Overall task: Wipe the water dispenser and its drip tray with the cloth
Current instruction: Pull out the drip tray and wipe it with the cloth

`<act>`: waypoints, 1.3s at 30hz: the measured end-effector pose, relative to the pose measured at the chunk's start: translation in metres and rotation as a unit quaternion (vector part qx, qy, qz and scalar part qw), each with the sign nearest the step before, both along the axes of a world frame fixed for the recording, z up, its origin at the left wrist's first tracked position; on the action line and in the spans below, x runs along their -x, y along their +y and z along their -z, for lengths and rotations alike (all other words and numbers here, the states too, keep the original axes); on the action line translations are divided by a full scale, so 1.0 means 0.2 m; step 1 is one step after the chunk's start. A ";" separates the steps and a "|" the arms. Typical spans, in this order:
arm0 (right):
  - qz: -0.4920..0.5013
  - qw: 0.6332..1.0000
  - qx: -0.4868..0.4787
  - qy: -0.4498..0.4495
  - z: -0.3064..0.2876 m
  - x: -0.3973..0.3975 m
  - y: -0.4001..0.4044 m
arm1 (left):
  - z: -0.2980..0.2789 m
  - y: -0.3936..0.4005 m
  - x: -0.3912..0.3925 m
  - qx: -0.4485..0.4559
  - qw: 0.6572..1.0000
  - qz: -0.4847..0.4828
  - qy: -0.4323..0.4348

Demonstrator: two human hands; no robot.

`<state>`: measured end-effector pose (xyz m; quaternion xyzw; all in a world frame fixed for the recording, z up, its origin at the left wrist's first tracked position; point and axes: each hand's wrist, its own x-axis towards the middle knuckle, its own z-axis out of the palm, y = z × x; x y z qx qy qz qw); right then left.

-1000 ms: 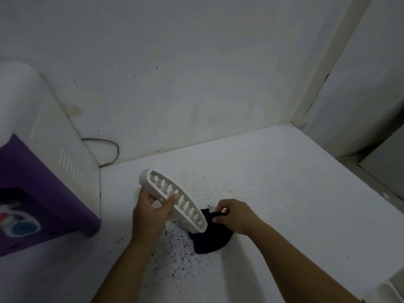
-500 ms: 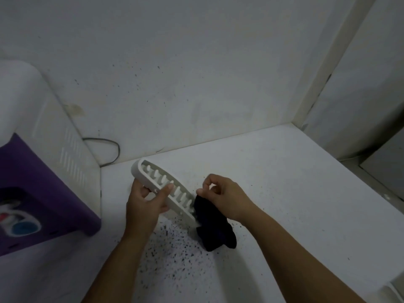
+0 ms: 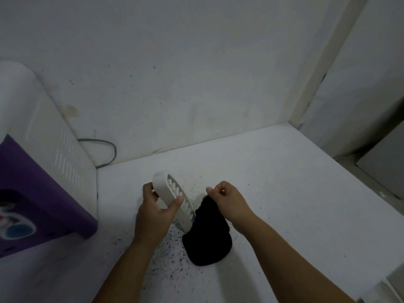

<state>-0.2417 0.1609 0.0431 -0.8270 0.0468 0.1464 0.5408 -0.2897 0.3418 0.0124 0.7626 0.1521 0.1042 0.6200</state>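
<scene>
My left hand (image 3: 154, 212) grips the white slotted drip tray (image 3: 172, 199), held on edge above the white counter with its slats facing right. My right hand (image 3: 227, 200) pinches the top of a dark cloth (image 3: 207, 239), which hangs down beside the tray's lower end and bunches on the counter. The water dispenser (image 3: 39, 171), white with a purple front, stands at the left edge; its taps show only as a blur.
Dark specks are scattered over the white counter (image 3: 273, 182) below the tray. A grey cable (image 3: 105, 147) loops along the wall behind the dispenser. The wall corner and a grey cabinet (image 3: 380, 162) bound the right side.
My right hand has lifted the cloth off the counter, so it now hangs beside the tray. My left hand has turned the tray more on edge.
</scene>
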 end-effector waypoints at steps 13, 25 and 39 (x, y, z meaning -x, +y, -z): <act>-0.050 0.991 -0.096 -0.082 -0.08 0.09 0.16 | -0.14 0.04 -0.02 0.056 0.998 0.034 0.019; -0.051 0.975 -0.026 -0.215 -0.01 0.10 0.24 | -0.23 0.06 -0.08 0.017 1.000 0.011 0.006; -0.051 0.974 -0.079 -0.208 -0.09 0.11 0.36 | -0.18 0.05 -0.07 0.030 0.998 -0.059 -0.019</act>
